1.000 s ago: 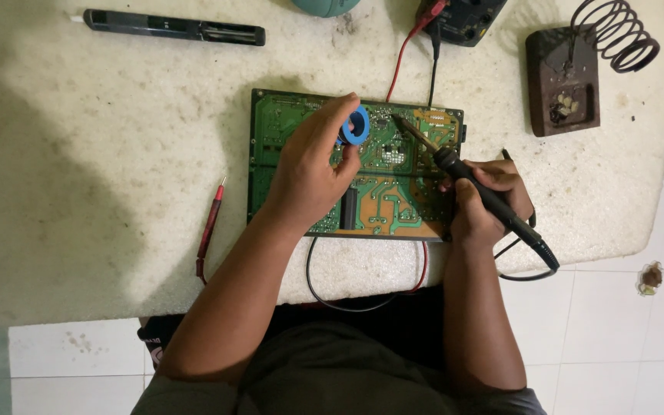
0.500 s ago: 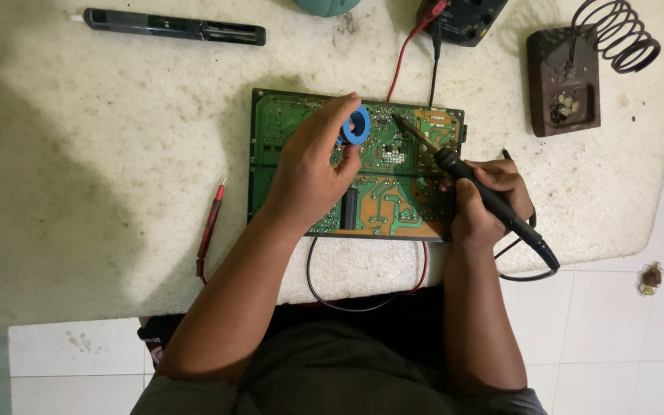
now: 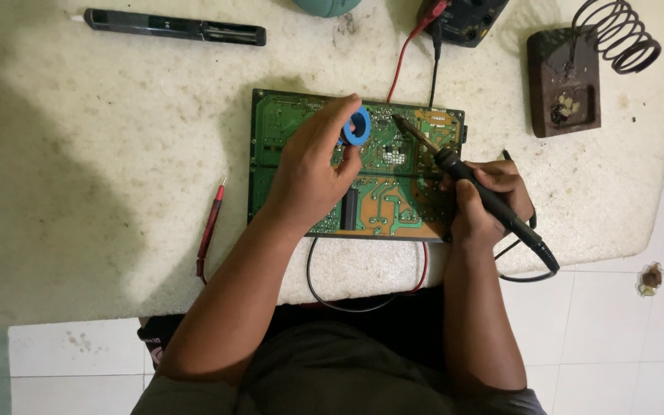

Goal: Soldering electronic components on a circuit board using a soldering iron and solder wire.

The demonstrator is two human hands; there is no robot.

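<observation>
A green circuit board (image 3: 280,123) lies flat on a white table (image 3: 117,154). My left hand (image 3: 313,169) rests on the board and pinches a small blue spool of solder (image 3: 358,127) between thumb and fingers. My right hand (image 3: 486,204) grips a black soldering iron (image 3: 463,173) like a pen. The iron's metal tip points up and left over the board's upper middle, just right of the spool.
A red probe (image 3: 210,224) lies left of the board. A long black tool (image 3: 174,27) sits at the back left. A brown iron stand with a coiled spring (image 3: 570,73) stands at the back right. A dark meter (image 3: 466,15) with red and black leads is behind the board.
</observation>
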